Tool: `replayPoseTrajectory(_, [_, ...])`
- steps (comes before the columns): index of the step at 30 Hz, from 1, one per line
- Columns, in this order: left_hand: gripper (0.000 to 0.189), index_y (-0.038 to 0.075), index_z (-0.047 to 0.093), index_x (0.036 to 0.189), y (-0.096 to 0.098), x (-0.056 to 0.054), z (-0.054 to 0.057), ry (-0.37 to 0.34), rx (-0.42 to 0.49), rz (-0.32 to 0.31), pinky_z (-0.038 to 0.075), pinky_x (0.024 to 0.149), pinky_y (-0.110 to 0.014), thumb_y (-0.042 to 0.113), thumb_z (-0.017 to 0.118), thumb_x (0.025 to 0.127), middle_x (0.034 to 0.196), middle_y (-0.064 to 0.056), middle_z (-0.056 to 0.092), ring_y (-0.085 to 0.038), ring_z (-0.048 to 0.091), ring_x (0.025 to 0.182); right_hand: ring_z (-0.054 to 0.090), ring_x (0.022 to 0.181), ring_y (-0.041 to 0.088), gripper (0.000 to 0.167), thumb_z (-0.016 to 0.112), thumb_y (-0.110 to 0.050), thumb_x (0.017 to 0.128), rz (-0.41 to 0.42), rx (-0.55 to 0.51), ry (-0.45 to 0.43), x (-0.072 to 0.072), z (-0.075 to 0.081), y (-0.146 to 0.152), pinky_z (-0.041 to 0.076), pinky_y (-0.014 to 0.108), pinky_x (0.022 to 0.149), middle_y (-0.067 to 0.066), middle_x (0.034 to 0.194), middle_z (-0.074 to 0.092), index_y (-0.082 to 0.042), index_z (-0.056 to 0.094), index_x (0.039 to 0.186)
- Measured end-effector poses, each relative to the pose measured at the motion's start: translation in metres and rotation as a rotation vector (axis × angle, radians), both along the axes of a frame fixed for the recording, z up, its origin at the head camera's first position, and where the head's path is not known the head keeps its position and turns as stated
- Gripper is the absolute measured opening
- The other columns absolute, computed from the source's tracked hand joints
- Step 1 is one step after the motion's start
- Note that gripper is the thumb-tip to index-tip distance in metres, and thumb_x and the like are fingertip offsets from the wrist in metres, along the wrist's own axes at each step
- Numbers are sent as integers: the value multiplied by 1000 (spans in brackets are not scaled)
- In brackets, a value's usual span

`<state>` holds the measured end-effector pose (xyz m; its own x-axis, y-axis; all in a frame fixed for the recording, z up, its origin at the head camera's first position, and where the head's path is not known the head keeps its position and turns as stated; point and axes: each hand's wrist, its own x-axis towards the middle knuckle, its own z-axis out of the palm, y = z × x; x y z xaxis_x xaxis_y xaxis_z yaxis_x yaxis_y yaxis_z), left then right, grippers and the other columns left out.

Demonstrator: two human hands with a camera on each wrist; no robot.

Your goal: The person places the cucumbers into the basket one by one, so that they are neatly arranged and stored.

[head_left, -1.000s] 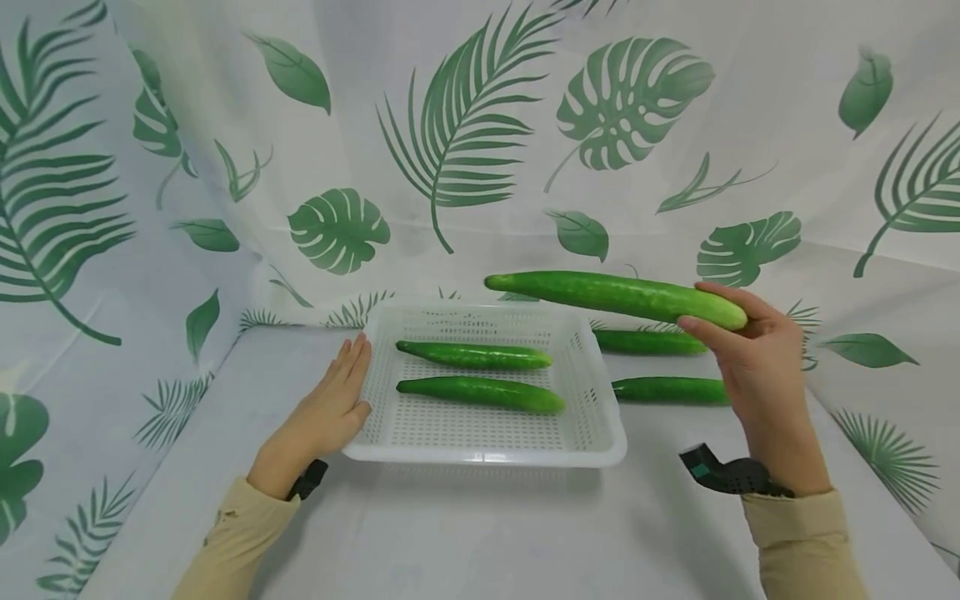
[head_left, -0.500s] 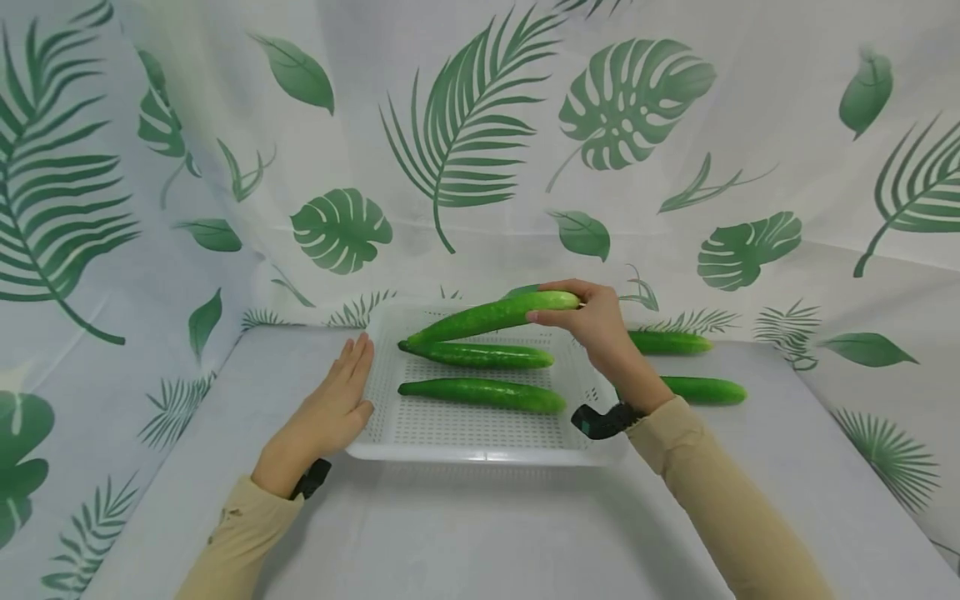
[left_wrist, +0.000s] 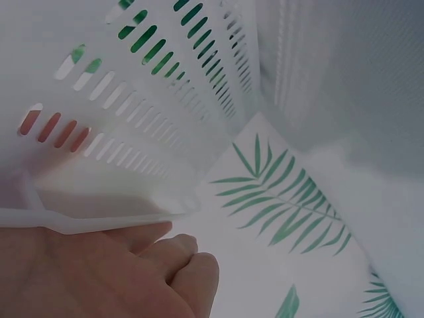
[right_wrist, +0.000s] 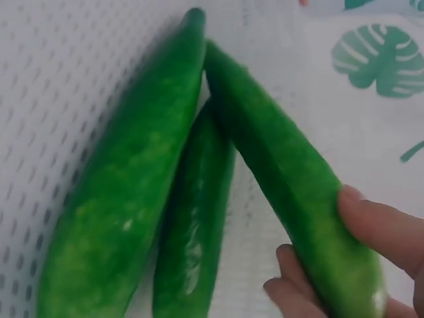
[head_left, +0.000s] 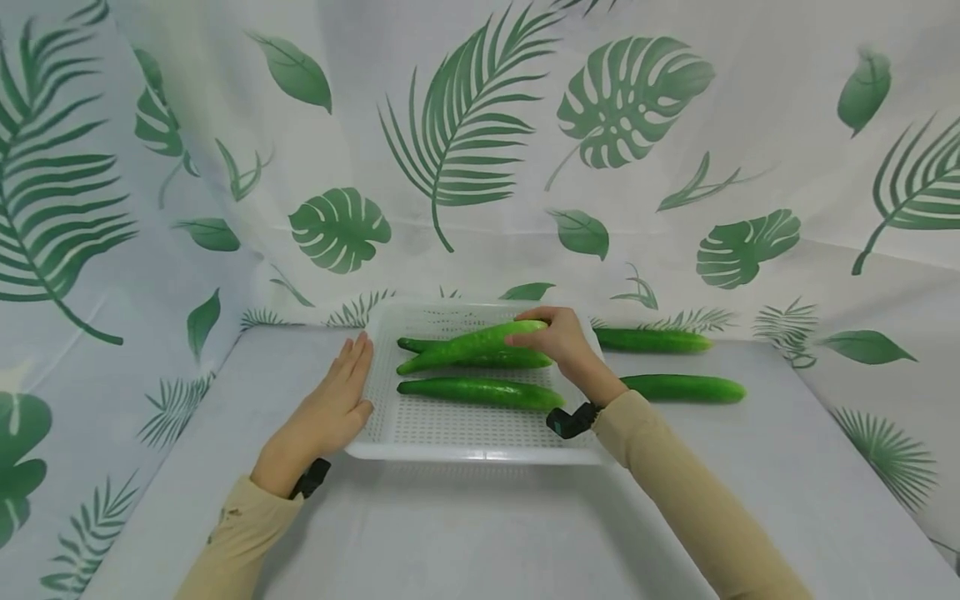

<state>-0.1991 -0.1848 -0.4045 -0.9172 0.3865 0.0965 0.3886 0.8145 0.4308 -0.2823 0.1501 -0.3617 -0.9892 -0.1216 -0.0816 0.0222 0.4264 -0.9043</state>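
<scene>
My right hand (head_left: 558, 343) pinches a cucumber (head_left: 468, 343) by its paler end, low inside a white perforated basket (head_left: 480, 456). The held cucumber slants across a second cucumber (head_left: 517, 358), its dark tip toward the front left. Nearer the front of the basket lies a third cucumber (head_left: 480, 392), lengthwise. In the right wrist view, thumb and fingers sit on both sides of the held cucumber (right_wrist: 285, 165). My left hand (head_left: 333, 408) rests with straight fingers against the basket's left side. The left wrist view shows this hand (left_wrist: 112, 271) right at the basket's rim (left_wrist: 99, 224).
Two more cucumbers lie on the table to the right of the basket, one farther back (head_left: 652, 340) and one nearer (head_left: 686, 388), each partly hidden at its left end. A leaf-printed white curtain (head_left: 480, 167) stands behind and at both sides of the table (head_left: 480, 533).
The right hand has carried its cucumber leftward from above the table's right side, then lowered it into the basket across another cucumber. The left hand has stayed at the basket's side.
</scene>
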Motion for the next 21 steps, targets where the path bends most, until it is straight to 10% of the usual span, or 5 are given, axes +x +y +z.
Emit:
replayPoseTrajectory(9, [78,-8,0,155,1,0,0,-13,-9,7,7,120,-55,9,44,93,164,-20,-5,-36,-8,150,42,134,41,48,74,-13,88,12,133,-181,-8,-16,14,36,55,110,23,147,44,2,61,131])
replayPoseTrajectory(21, [78,-8,0,155,2,-1,-1,-15,-4,12,7,120,-55,9,43,92,165,-19,-5,-36,-8,150,38,137,42,44,71,-9,89,26,143,-134,-2,-13,17,34,56,110,24,145,45,4,61,130])
